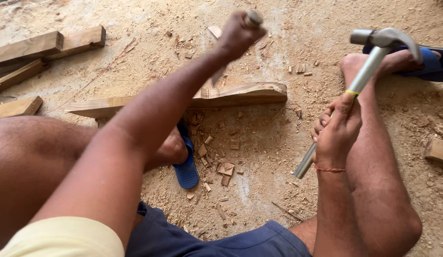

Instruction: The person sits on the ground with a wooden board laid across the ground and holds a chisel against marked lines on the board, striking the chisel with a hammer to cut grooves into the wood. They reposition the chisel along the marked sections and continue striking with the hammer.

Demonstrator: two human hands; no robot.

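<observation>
Here the left hand [236, 34] is clenched round a chisel [252, 19], its blade slanting down onto the notched wooden plank [240, 93] lying on the sawdust-covered floor [259, 152]. Right of the plank, the right hand [336, 131] grips a steel claw hammer [369, 71] by its handle, head raised. Wood chips [225, 169] lie just below the plank, beside a blue sandal [187, 166].

sawdust-covered floor [259, 190] with wood chips [225, 169], planks [26, 47], carved board [240, 95]

Steel claw hammer [379, 47]: one
Wood-handled chisel [253, 19]: one
Curved carved wooden plank [240, 95]: one
Blue rubber sandals [187, 167]: two
</observation>
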